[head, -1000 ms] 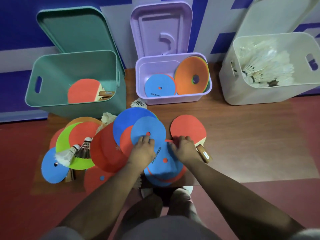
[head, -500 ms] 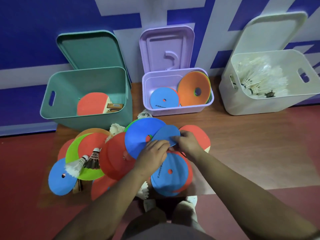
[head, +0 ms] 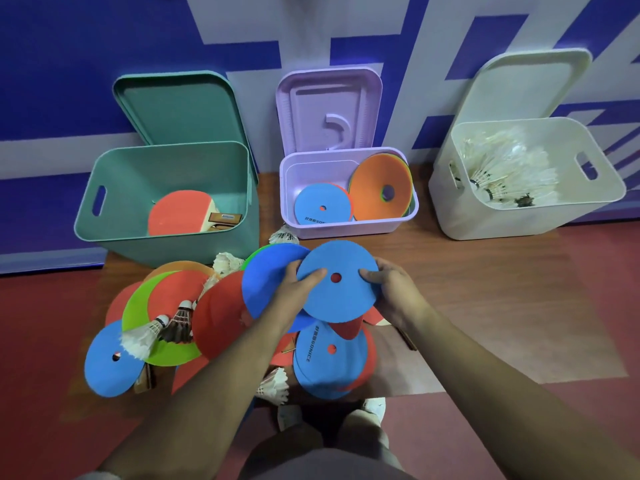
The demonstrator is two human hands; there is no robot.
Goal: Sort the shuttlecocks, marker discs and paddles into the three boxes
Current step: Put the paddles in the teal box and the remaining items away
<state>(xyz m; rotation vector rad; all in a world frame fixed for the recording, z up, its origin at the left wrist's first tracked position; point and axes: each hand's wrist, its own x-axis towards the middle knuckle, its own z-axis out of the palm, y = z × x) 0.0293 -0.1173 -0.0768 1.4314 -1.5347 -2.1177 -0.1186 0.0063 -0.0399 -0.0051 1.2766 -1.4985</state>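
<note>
Two hands on one blue marker disc [head: 346, 299], lifted off the heap. The left hand [head: 299, 285] pinches its left rim and the right hand [head: 393, 294] its right rim. Each has the thumb on the top face and the other fingers tucked beneath, out of sight.

The disc sits on the near side of the purple box [head: 346, 228], just short of the front wall and roughly centred on it. It is round, so it has no long axis to line up, and its face tilts up toward the camera. The box mouth lies straight ahead of the fingers, and neither hand is clearly closer.

Already inside the purple box are a flat blue disc [head: 322, 207] and an orange disc [head: 377, 188] propped on edge (the lean narrows the right half). My judgement is that the free room is toward the box's left half, above the flat blue one.

Left of the purple box, the teal box [head: 173, 244] holds a paddle [head: 180, 213]. Right of it, the white box [head: 485, 220] holds shuttlecocks [head: 509, 171].

Nearer than the purple box and to its left, more discs [head: 221, 317] lie unsorted, overlapping, with loose shuttlecocks among them. A larger blue disc [head: 266, 289] lies under the left wrist, and I cannot tell whether the fingers touch it.
</note>
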